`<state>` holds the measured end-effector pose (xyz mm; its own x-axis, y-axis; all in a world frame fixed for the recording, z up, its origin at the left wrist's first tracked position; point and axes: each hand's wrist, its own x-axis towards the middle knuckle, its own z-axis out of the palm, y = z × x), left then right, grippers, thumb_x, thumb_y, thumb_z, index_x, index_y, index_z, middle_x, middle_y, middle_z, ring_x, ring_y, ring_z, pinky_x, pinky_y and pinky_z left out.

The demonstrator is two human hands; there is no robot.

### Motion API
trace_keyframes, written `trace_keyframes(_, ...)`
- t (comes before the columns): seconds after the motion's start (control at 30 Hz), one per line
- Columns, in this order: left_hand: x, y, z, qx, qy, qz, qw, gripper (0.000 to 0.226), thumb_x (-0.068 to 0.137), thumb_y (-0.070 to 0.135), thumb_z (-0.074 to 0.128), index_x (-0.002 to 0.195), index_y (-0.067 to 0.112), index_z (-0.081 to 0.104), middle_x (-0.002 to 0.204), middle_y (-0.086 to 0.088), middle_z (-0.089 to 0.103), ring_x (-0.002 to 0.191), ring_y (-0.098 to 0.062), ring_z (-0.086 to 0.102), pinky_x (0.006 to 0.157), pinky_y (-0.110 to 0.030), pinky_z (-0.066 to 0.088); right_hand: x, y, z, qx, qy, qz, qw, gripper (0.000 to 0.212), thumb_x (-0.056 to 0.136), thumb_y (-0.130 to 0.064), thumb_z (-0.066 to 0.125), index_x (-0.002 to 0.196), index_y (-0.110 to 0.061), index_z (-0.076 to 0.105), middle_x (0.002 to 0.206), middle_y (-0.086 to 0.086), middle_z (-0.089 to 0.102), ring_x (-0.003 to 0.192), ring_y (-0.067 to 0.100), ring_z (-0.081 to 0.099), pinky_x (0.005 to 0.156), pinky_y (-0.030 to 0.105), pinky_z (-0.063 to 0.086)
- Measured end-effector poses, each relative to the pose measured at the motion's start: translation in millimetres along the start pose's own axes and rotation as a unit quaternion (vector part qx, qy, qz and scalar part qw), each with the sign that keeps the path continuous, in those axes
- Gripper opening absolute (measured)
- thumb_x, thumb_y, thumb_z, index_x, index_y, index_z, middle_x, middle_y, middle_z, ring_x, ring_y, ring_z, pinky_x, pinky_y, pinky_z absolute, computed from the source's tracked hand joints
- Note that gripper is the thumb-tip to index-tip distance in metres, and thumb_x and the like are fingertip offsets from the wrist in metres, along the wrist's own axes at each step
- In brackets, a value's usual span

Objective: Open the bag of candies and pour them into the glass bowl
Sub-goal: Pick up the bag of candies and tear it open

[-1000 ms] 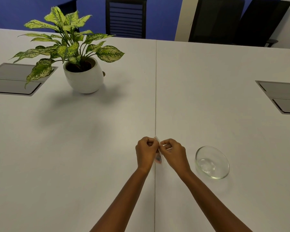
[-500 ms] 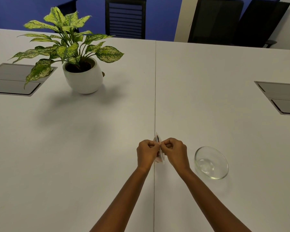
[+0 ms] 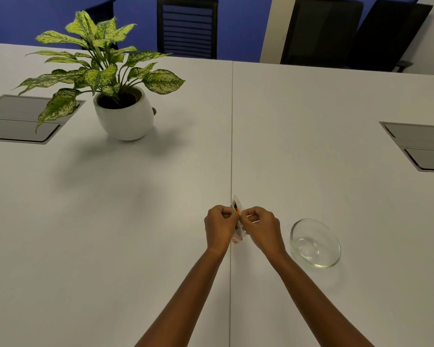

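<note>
A small clear bag of candies (image 3: 236,206) is held edge-on above the table's centre seam, pinched between both fists. My left hand (image 3: 220,227) grips its left side and my right hand (image 3: 260,227) grips its right side, knuckles nearly touching. The bag's top corner sticks up past the fingers, with orange and dark bits showing inside; its lower end peeks out below the hands. Most of the bag is hidden by my fingers. The glass bowl (image 3: 329,256) stands empty on the table just right of my right hand.
A potted plant in a white pot (image 3: 124,116) stands at the far left. Grey cable hatches are set into the white table at the left edge (image 3: 15,121) and right edge (image 3: 421,146). Black chairs (image 3: 187,27) line the far side.
The bag has tilted so more of its top corner pokes up above the fists. Both hands stay together in nearly the same spot. The bowl has not moved.
</note>
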<state>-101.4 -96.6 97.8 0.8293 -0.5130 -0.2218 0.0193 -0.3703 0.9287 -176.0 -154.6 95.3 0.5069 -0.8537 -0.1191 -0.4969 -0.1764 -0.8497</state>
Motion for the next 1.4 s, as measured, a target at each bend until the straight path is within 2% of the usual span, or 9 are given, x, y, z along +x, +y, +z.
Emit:
trace_keyframes(0.1,0.3,0.0,-0.9,0.002,0.005,0.002,1.000,0.015,0.084,0.005,0.057,0.088,-0.006,0.066,0.079,-0.009,0.062,0.063,-0.013,0.057,0.055,-0.009,0.042,-2.8,1.7,-1.2,0.024,-0.030,0.024,0.999,0.024,0.086,-0.019,0.061,0.095,0.002,0.066,0.086,0.015,0.069,0.073,0.020,0.063,0.068,0.024,0.054)
trace_keyframes(0.2,-1.8,-0.5,0.2,-0.009,0.004,-0.012,1.000,0.016,0.086,0.009,0.056,0.094,-0.004,0.063,0.079,-0.002,0.059,0.061,-0.002,0.052,0.055,-0.007,0.040,-0.7,0.4,-2.3,0.042,-0.023,0.027,0.998,0.019,0.085,-0.012,0.060,0.092,0.004,0.067,0.078,0.012,0.067,0.066,0.019,0.062,0.063,0.019,0.052)
trace_keyframes(0.43,-8.1,0.2,-0.4,-0.022,-0.044,-0.068,0.996,0.011,0.086,0.007,0.053,0.075,0.006,0.057,0.089,-0.022,0.066,0.081,-0.033,0.066,0.071,-0.037,0.056,2.7,-0.5,0.7,0.038,0.003,0.021,0.999,0.010,0.083,-0.009,0.060,0.083,-0.001,0.067,0.070,0.005,0.065,0.059,0.010,0.060,0.050,0.005,0.046)
trace_keyframes(0.63,-2.2,3.8,-10.4,-0.011,-0.008,-0.047,0.999,0.007,0.083,0.007,0.058,0.078,0.003,0.057,0.085,-0.020,0.066,0.078,-0.030,0.065,0.076,-0.040,0.058,9.7,1.7,-12.9,0.018,0.040,0.027,0.999,0.010,0.079,-0.006,0.061,0.069,-0.009,0.062,0.059,0.000,0.061,0.053,0.010,0.058,0.051,0.013,0.045)
trace_keyframes(0.83,-0.4,9.6,-15.3,0.052,0.018,0.025,0.998,0.011,0.082,0.010,0.060,0.074,0.005,0.054,0.073,-0.010,0.061,0.069,-0.026,0.062,0.055,-0.022,0.045,13.3,3.0,-19.4,-0.017,0.077,-0.002,0.997,0.006,0.080,-0.008,0.059,0.079,-0.003,0.063,0.064,0.007,0.063,0.059,0.021,0.060,0.052,0.019,0.044)
trace_keyframes(1.07,-4.1,24.2,-13.8,0.084,0.040,0.094,0.991,0.016,0.083,0.012,0.056,0.069,0.011,0.047,0.059,0.011,0.047,0.053,-0.004,0.047,0.042,-0.007,0.035,18.9,16.6,-24.7,0.170,0.089,0.108,0.975,0.023,0.090,-0.001,0.038,0.096,-0.004,0.059,0.066,0.005,0.059,0.059,0.016,0.060,0.052,0.016,0.053)
trace_keyframes(1.17,-8.3,34.4,-15.5,0.058,0.030,0.114,0.991,0.026,0.083,0.011,0.057,0.062,0.018,0.044,0.057,0.015,0.048,0.050,-0.001,0.052,0.041,-0.003,0.039,16.4,26.3,-15.7,0.295,-0.005,0.221,0.929,0.017,0.093,-0.008,0.042,0.102,-0.003,0.056,0.078,0.010,0.058,0.069,0.021,0.059,0.067,0.028,0.052)
trace_keyframes(1.27,-9.8,47.1,-18.4,0.028,0.010,0.111,0.993,0.028,0.083,0.011,0.058,0.061,0.021,0.044,0.059,0.011,0.049,0.053,-0.003,0.052,0.044,0.000,0.040,8.9,34.5,-3.9,0.448,-0.083,0.326,0.828,0.021,0.095,-0.021,0.045,0.094,-0.003,0.055,0.092,0.018,0.057,0.079,0.028,0.058,0.070,0.035,0.052)
trace_keyframes(1.4,-10.3,59.0,-19.6,-0.040,-0.073,0.065,0.994,0.023,0.083,0.012,0.057,0.061,0.018,0.051,0.054,0.001,0.058,0.042,-0.007,0.059,0.055,-0.024,0.054,6.1,42.3,1.6,0.566,-0.154,0.356,0.728,0.040,0.093,-0.044,0.040,0.104,-0.009,0.057,0.104,0.022,0.062,0.092,0.039,0.062,0.073,0.048,0.057)
